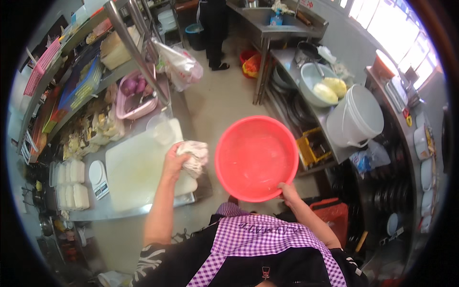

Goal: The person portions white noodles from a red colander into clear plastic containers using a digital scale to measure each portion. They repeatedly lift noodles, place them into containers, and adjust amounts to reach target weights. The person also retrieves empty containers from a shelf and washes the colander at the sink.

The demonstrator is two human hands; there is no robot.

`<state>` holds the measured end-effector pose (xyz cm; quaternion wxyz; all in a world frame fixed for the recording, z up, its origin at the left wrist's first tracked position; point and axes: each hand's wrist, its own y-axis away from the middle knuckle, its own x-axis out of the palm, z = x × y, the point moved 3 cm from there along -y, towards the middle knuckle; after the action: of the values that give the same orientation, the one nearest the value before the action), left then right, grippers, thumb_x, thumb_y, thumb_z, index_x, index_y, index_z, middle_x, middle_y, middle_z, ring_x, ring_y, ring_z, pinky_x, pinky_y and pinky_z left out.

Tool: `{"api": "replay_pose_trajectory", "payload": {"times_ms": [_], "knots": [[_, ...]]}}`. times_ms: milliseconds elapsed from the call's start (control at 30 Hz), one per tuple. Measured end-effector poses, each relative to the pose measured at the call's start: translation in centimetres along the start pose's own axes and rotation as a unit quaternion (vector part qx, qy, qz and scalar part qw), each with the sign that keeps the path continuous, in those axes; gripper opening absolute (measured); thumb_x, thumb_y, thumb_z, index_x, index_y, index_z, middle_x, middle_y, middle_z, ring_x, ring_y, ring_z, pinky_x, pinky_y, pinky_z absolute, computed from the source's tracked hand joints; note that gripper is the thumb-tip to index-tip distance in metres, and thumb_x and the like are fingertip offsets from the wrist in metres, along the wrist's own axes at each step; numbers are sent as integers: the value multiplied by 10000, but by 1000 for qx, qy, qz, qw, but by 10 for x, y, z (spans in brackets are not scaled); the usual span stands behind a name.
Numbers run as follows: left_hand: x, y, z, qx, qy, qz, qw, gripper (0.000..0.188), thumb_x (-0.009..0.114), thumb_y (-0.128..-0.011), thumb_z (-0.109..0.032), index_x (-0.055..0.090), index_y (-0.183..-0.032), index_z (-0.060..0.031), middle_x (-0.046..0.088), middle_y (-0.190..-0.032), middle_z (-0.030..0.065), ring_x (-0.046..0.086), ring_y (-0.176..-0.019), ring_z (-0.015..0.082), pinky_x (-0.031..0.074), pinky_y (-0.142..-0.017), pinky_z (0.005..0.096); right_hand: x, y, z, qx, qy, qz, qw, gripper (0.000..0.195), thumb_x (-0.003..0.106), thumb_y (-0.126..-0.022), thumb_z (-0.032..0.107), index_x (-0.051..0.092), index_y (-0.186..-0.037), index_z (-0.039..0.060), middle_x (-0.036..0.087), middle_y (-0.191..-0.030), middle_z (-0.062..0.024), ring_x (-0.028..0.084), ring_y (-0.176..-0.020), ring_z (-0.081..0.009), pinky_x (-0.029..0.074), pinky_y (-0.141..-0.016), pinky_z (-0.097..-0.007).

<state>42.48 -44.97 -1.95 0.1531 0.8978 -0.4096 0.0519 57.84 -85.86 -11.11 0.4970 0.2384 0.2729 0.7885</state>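
Note:
My left hand [174, 160] grips a crumpled whitish cloth [193, 154] above the right edge of a large white cutting board [140, 175]. With my right hand [288, 193] I hold a round red plastic basin [256, 158] by its near right rim, over the floor. The basin's inside faces up and shows only small specks. A clear round container [161, 129] stands on the board's far corner. Left of the board lies a white kitchen scale [98, 178], beside several lidded white food containers [71, 184].
A person [215, 32] in dark clothes stands beyond the aisle. On the right steel counter are a white bucket [337, 122] and a pale bowl [304, 80] with peeled produce. A pink basket [134, 113] holds purple onions at the left. Steel shelf posts [134, 46] rise near it.

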Motion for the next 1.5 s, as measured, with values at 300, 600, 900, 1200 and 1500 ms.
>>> {"api": "replay_pose_trajectory", "payload": {"times_ms": [300, 600, 900, 1200, 1500], "knots": [[193, -89, -80, 232, -403, 203, 862, 681, 753, -728, -40, 492, -1356, -31, 575, -1270, 135, 560, -1180, 280, 437, -1024, 387, 17, -58, 177, 9, -151, 134, 979, 496, 538, -815, -23, 434, -1298, -63, 598, -1197, -219, 670, -980, -338, 601, -799, -482], [194, -240, -80, 174, -76, -11, 982, 881, 768, -805, -228, 257, -1500, -52, 394, -1454, 165, 398, -1324, 290, 361, -1064, 452, -16, -156, 327, -58, -163, 71, 982, 472, 540, -795, -24, 441, -1252, -92, 610, -1144, -231, 678, -960, -349, 612, -788, -489], [226, -387, -122, 50, 35, 91, 994, 939, 707, -869, -363, 117, -1553, -107, 320, -1505, 200, 372, -1356, 275, 401, -1027, 387, 8, -324, 575, -273, -205, 114, 933, 309, 540, -837, 23, 530, -1127, -82, 658, -1044, -178, 688, -907, -284, 596, -778, -450], [310, -615, -212, 121, 29, 254, 959, 876, 699, -878, -383, 175, -1531, -124, 382, -1465, 149, 461, -1279, 232, 497, -940, 415, 107, -456, 694, -304, -241, 153, 909, 324, 567, -828, 39, 542, -1125, -87, 667, -1038, -172, 700, -865, -265, 615, -747, -400], [351, -840, -204, -90, 213, 251, 940, 459, 530, -839, 1, 450, -1287, 65, 602, -1201, 197, 640, -1055, 319, 562, -886, 461, 119, -542, 716, -444, -34, -10, 895, 632, 524, -971, 344, 343, -1445, -32, 502, -1378, -161, 496, -1284, -305, 458, -1012, -478]]}}
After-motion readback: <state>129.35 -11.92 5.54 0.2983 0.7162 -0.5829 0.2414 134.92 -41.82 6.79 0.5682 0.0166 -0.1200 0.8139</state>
